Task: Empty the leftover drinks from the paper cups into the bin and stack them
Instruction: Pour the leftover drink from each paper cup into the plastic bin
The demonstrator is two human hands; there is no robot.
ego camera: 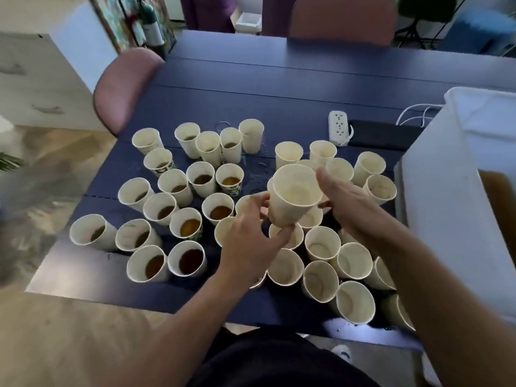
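Loads of paper cups all over this dark blue table point(279, 88), every one upright. The bunch toward the left edge still have drink in them: one near the front left corner point(187, 258) holds very dark brown liquid, its neighbour point(147, 264) a lighter brown, and a couple further in, like this one point(186, 224) and this one point(229, 181), have orange-amber stuff at the bottom. The ones along the far side of the cluster, e.g. point(187, 138), only have a thin dark layer, hard to tell how much.

The cups toward the right edge look drained. One by the front edge point(353, 301) and another just behind it point(319, 280) show just pale insides with faint staining.

Both hands are up over the middle of the table with a held cup point(296, 195), which looks empty inside. A second rim shows just behind it on the left, so it may be two cups nested, can't say for sure. The left hand point(251, 236) has thumb and fingers curled around the lower part of the cup, pinching near its base. The right hand point(346, 202) sits against the cup's right side with fingers mostly straight, thumb up by the rim, more steadying than gripping.

The white bin point(435, 208) stands at the right edge of the table, and there's brown liquid point(499, 191) pooled inside it. A white power strip point(338, 127) lies further back, near the bin.
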